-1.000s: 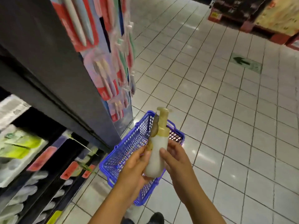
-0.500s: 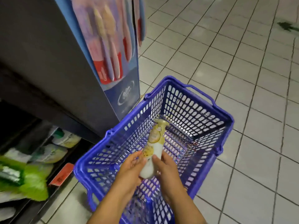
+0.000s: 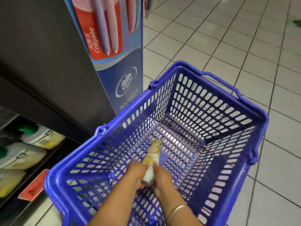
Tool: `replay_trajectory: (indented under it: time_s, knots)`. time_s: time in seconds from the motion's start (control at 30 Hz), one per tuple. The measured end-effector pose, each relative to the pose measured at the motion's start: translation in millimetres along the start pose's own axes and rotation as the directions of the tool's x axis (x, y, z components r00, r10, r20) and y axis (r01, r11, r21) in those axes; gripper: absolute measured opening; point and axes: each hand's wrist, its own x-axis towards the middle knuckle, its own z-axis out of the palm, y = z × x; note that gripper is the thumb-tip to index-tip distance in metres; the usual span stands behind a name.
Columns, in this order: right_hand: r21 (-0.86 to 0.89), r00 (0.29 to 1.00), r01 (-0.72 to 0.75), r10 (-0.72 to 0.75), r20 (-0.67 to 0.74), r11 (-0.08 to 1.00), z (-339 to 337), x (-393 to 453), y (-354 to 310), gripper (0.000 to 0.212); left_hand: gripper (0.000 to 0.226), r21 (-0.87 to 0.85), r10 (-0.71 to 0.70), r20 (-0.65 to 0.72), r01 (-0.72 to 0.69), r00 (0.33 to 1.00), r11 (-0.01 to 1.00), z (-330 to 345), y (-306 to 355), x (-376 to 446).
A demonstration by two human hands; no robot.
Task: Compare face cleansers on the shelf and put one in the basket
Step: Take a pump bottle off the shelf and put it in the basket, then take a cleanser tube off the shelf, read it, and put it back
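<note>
A blue plastic basket (image 3: 241, 108) stands on the tiled floor beside the shelf end. Inside it, low over the mesh bottom, is a pale yellow pump bottle of face cleanser (image 3: 152, 158), its pump head pointing away from me. My left hand (image 3: 136, 174) grips the bottle's lower part from the left and my right hand (image 3: 161, 178) grips it from the right. The bottle's base is hidden between my fingers. I cannot tell whether the bottle touches the basket floor.
A dark shelf end panel (image 3: 40, 54) with a toothbrush display (image 3: 104, 30) rises at the left. Lower shelves hold pale green packs (image 3: 40, 137) and a red price tag (image 3: 34, 186). White floor tiles (image 3: 228, 38) spread to the right and ahead.
Both hands have carried the bottle from above the basket rim down deep inside it, and my view has tilted down and closer to the basket.
</note>
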Motion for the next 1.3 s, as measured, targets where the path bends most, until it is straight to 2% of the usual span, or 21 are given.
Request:
replay_trajectory:
  time_s: [0.23, 0.37, 0.47, 0.57, 0.67, 0.7, 0.77, 0.83, 0.9, 1.1, 1.3]
  knots:
    - [-0.027, 0.973, -0.231, 0.230, -0.023, 0.973, -11.7, 20.1, 18.5, 0.028, 0.030, 0.180, -0.208, 0.044, 0.197, 0.977, 0.964, 6.4, -21.1, 21.7]
    - [0.038, 0.960, -0.276, 0.277, -0.041, 0.960, -10.1, 25.7, 21.3, 0.026, 0.031, 0.178, -0.241, 0.079, 0.224, 0.967, 0.958, 9.2, -30.3, 24.3]
    - [0.058, 0.953, -0.291, 0.294, -0.070, 0.955, -10.4, 30.4, 22.0, 0.023, 0.029, 0.177, -0.209, 0.080, 0.192, 0.975, 0.965, 13.4, -32.1, 22.6]
    - [-0.076, 0.961, -0.258, 0.248, -0.122, 0.963, -12.8, 34.6, 21.4, 0.024, 0.031, 0.172, -0.177, 0.069, 0.163, 0.982, 0.972, 13.0, -25.2, 17.6]
    - [-0.389, 0.974, -0.163, 0.084, -0.212, 0.907, -20.8, 16.2, 14.0, 0.025, 0.025, 0.165, -0.148, 0.014, 0.144, 0.989, 0.976, 3.2, -8.5, -7.2]
    - [-0.419, 0.980, -0.108, 0.025, -0.199, 0.902, -24.3, 2.3, 8.8, 0.021, 0.019, 0.130, -0.139, 0.021, 0.135, 0.990, 0.982, -2.1, -2.8, -21.1]
    - [-0.371, 0.990, -0.016, -0.037, -0.134, 0.928, -32.8, -34.2, -7.4, 0.020, 0.013, 0.027, -0.084, 0.030, 0.083, 0.996, 0.996, -16.3, 9.0, -56.6]
    - [-0.207, 1.000, -0.027, 0.023, -0.021, 0.978, -41.2, -78.3, -29.0, 0.016, 0.013, -0.028, 0.034, 0.014, -0.033, 0.999, 0.999, -34.7, 19.2, -97.2]
    - [-0.149, 0.994, -0.041, 0.056, 0.095, 0.988, -51.2, -127.5, -53.6, 0.016, 0.014, -0.062, 0.122, 0.000, -0.122, 0.993, 0.991, -54.3, 29.3, -146.6]
    - [-0.258, 0.977, 0.047, 0.010, 0.214, 0.965, -79.9, -272.2, -114.5, 0.025, 0.016, -0.204, 0.183, 0.035, -0.173, 0.982, 0.964, -106.7, 64.5, -315.4]
    - [-0.416, 0.944, 0.158, -0.012, 0.331, 0.896, -97.6, -406.6, -158.8, 0.024, 0.013, -0.292, 0.183, -0.080, -0.199, 0.980, 0.936, -148.2, 71.8, -452.3]
